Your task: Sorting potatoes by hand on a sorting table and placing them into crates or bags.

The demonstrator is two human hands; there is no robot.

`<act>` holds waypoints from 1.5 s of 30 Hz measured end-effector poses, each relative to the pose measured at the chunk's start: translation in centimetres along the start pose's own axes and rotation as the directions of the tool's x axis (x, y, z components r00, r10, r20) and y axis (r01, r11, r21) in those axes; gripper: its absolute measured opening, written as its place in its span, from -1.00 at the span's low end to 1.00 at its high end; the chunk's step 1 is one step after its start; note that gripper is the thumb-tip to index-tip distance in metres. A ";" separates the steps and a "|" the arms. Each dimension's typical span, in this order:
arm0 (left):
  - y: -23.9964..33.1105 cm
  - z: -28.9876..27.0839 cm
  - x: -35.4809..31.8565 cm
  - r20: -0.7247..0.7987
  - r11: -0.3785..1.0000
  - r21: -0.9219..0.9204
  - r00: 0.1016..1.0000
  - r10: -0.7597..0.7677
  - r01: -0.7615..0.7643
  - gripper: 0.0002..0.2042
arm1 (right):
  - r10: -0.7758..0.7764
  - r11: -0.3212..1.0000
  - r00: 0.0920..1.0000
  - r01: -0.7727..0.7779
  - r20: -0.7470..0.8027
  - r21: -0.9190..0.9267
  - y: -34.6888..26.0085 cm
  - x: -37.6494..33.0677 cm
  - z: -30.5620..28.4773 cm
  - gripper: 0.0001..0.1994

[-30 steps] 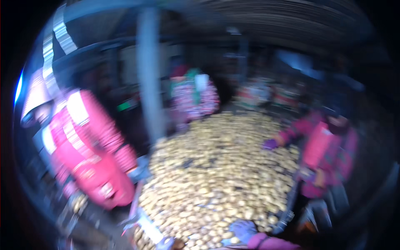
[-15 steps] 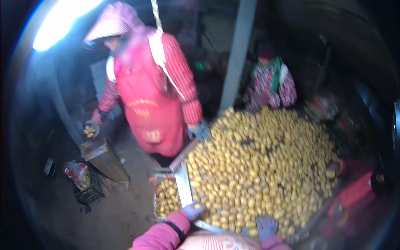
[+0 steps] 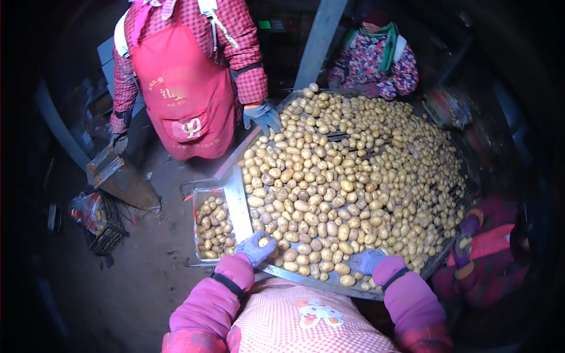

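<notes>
The left hand (image 3: 256, 248), in a pale lavender glove, has its fingers curled closely around 1 potato (image 3: 264, 241), whose yellow skin shows by the thumb and index finger. The right hand (image 3: 366, 260), also gloved, lies low on the potatoes with its fingers pointing left; its fingertips touch the layer, but whether they hold anything cannot be told.

The potato heap (image 3: 353, 194) spreads away from both hands across the sorting table, with potatoes right beside the left knuckles, filling the span between the 2 hands, and pressed about the right fingers. Dark slats (image 3: 376, 151) show through gaps farther up.

The table's metal rim (image 3: 329, 286) runs just below both hands, close to the pink checked apron (image 3: 312, 320). A flat metal strip (image 3: 237, 200) borders the heap at left, and beyond it stands a crate (image 3: 196, 229) of potatoes, near the left hand. 3 co-workers stand around the table; a grey-gloved hand (image 3: 265, 117) rests at the upper left edge, well apart from the person's own.
</notes>
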State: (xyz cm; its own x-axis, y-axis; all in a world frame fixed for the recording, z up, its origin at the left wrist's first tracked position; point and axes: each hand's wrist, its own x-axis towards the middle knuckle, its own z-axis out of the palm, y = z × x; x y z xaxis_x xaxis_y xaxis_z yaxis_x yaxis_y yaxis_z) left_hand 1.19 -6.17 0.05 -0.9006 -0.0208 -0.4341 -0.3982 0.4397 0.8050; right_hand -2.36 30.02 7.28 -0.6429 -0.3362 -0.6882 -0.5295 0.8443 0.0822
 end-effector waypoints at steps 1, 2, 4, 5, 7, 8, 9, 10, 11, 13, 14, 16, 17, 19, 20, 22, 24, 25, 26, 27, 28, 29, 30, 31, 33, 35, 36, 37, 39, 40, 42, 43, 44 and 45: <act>0.1 0.0 -0.1 -0.015 0.999 0.020 0.999 0.032 -0.031 -0.56 | 0.012 0.998 0.998 -0.016 0.053 0.065 0.3 0.8 -1.4 -0.65; 0.2 0.0 -0.1 -0.028 0.997 0.044 0.998 0.059 -0.058 -0.58 | 0.011 0.991 0.995 -0.025 0.103 0.135 0.5 1.9 -2.7 -0.66; 0.2 0.0 0.0 -0.046 0.998 0.057 0.998 0.041 -0.039 -0.58 | -0.086 0.993 0.991 0.093 -0.104 0.070 0.7 4.4 -5.2 -0.71; 0.3 0.0 0.1 -0.063 0.996 0.084 0.997 0.041 -0.036 -0.58 | -0.174 0.983 0.935 0.186 -0.310 0.008 0.6 5.8 -6.3 -0.75; 0.2 0.0 0.3 -0.059 0.996 0.085 0.998 0.017 -0.012 -0.59 | -0.214 0.955 0.762 0.296 -0.611 0.035 -0.2 9.5 -8.6 -0.80; 0.2 0.1 0.4 -0.062 0.997 0.082 0.998 -0.003 0.009 -0.59 | -0.209 0.946 0.657 0.325 -0.724 0.021 -0.9 11.3 -9.6 -0.81; 0.2 0.2 0.4 -0.052 1.000 0.024 0.999 -0.011 0.012 -0.60 | -0.213 0.923 0.504 0.384 -0.837 -0.004 -1.5 13.0 -10.6 -0.82; 0.1 0.3 0.4 -0.043 0.999 -0.031 0.999 -0.019 0.017 -0.61 | -0.215 0.926 0.541 0.377 -0.813 0.006 -2.2 14.8 -11.5 -0.82; 0.2 0.4 0.4 -0.060 0.999 -0.024 0.998 -0.025 0.024 -0.64 | -0.221 0.917 0.467 0.399 -0.856 -0.019 -2.9 16.7 -12.4 -0.82; 0.3 0.4 0.4 -0.074 0.998 -0.055 0.997 -0.034 0.030 -0.63 | -0.236 0.896 0.385 0.442 -0.892 -0.046 -4.1 20.3 -13.8 -0.81; 0.4 0.4 0.3 -0.064 0.996 -0.061 0.996 -0.068 0.064 -0.63 | -0.238 0.931 0.506 0.362 -0.829 -0.046 -4.7 22.1 -14.4 -0.82; 0.6 0.5 0.3 -0.011 0.973 -0.112 0.979 -0.202 0.200 -0.52 | -0.250 0.949 0.603 0.308 -0.757 -0.068 -5.6 25.3 -14.9 -0.82; 0.7 0.4 0.2 -0.038 0.979 -0.086 0.981 -0.190 0.186 -0.52 | -0.262 0.954 0.601 0.277 -0.755 -0.110 -5.7 26.6 -14.9 -0.83; 0.7 0.6 0.1 -0.005 0.963 -0.135 0.972 -0.234 0.231 -0.53 | -0.294 0.956 0.666 0.193 -0.685 -0.223 -6.0 29.1 -15.4 -0.84; 0.7 0.6 0.2 -0.006 0.975 -0.150 0.986 -0.166 0.163 -0.53 | -0.296 0.955 0.672 0.194 -0.679 -0.224 -6.1 30.2 -15.9 -0.85; 0.5 1.0 0.2 -0.091 0.989 -0.111 0.990 -0.105 0.095 -0.54 | -0.240 0.970 0.818 0.182 -0.523 -0.162 -6.3 31.4 -16.7 -0.84; 0.4 1.5 0.3 -0.060 0.968 -0.141 0.975 -0.216 0.206 -0.53 | -0.268 0.962 0.849 0.215 -0.455 -0.165 -6.1 31.1 -17.2 -0.77; 0.2 1.5 0.3 -0.150 0.991 -0.054 0.980 -0.132 0.126 -0.53 | -0.250 0.967 0.869 0.202 -0.427 -0.155 -5.9 30.8 -17.6 -0.69; 0.1 1.5 0.3 -0.185 0.993 0.064 0.979 -0.084 0.097 -0.52 | -0.233 0.969 0.896 0.181 -0.378 -0.169 -5.7 30.2 -17.7 -0.58; 0.0 1.4 0.5 -0.103 0.988 -0.041 0.983 -0.155 0.151 -0.50 | -0.236 0.971 0.911 0.208 -0.337 -0.117 -5.6 29.8 -18.0 -0.54; 0.0 1.3 0.6 0.000 0.966 -0.133 0.974 -0.225 0.223 -0.48 | -0.179 0.982 0.944 0.156 -0.277 -0.103 -5.3 29.1 -18.1 -0.51; -0.1 1.2 0.7 -0.005 0.971 -0.120 0.978 -0.210 0.208 -0.46 | -0.203 0.979 0.934 0.190 -0.294 -0.070 -5.2 28.6 -18.2 -0.49; -0.1 1.1 0.7 -0.012 0.975 -0.113 0.981 -0.193 0.191 -0.46 | -0.165 0.986 0.952 0.158 -0.257 -0.049 -5.0 28.0 -18.2 -0.47; -0.1 1.1 0.7 -0.027 0.981 -0.111 0.986 -0.166 0.162 -0.45 | -0.146 0.989 0.962 0.149 -0.229 -0.003 -4.7 27.5 -18.3 -0.45; 0.0 1.0 0.7 -0.083 0.991 -0.015 0.988 -0.133 0.132 -0.42 | -0.110 0.993 0.957 0.118 -0.268 0.012 -4.2 26.5 -18.4 -0.42; 0.2 0.9 0.7 -0.056 0.989 -0.042 0.988 -0.144 0.142 -0.42 | -0.153 0.982 0.951 0.176 -0.269 0.064 -3.8 25.4 -18.4 -0.38; 0.2 0.8 0.7 -0.035 0.982 -0.077 0.984 -0.176 0.173 -0.42 | -0.168 0.977 0.940 0.199 -0.298 0.076 -3.5 24.7 -18.3 -0.38; 0.3 0.8 0.7 -0.046 0.981 -0.065 0.981 -0.187 0.184 -0.42 | -0.133 0.989 0.950 0.147 -0.284 0.030 -3.4 24.0 -18.3 -0.37; 0.3 0.7 0.9 -0.037 0.984 -0.070 0.986 -0.164 0.161 -0.41 | -0.118 0.993 0.953 0.114 -0.279 -0.030 -3.1 22.5 -18.0 -0.37; 0.2 0.6 1.0 -0.011 0.984 -0.069 0.986 -0.168 0.167 -0.40 | -0.106 0.994 0.939 0.100 -0.326 -0.035 -2.9 21.8 -17.9 -0.37; 0.0 0.5 1.3 -0.036 0.986 0.007 0.986 -0.164 0.164 -0.35 | -0.201 0.977 0.940 0.171 -0.276 -0.131 -2.6 20.5 -17.6 -0.37; -0.1 0.5 1.4 -0.027 0.985 0.013 0.985 -0.171 0.171 -0.33 | -0.172 0.981 0.944 0.140 -0.283 -0.132 -2.4 19.9 -17.4 -0.37; -0.2 0.5 1.5 -0.008 0.981 0.020 0.982 -0.191 0.191 -0.31 | -0.159 0.986 0.926 0.165 -0.341 -0.011 -2.4 19.5 -17.4 -0.35; -0.3 0.6 1.6 -0.007 0.984 0.030 0.984 -0.177 0.177 -0.24 | -0.134 0.979 0.930 0.177 -0.343 0.097 -2.3 19.0 -17.2 -0.32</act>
State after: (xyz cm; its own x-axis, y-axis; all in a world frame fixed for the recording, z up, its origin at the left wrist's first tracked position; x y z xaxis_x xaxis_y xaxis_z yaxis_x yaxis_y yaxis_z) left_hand -0.02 -5.81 -1.13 -0.8171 -0.1042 -0.5670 -0.5460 0.4556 0.7031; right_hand -22.88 14.51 6.46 -0.7164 -0.5689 -0.4037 -0.5789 0.8078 -0.1111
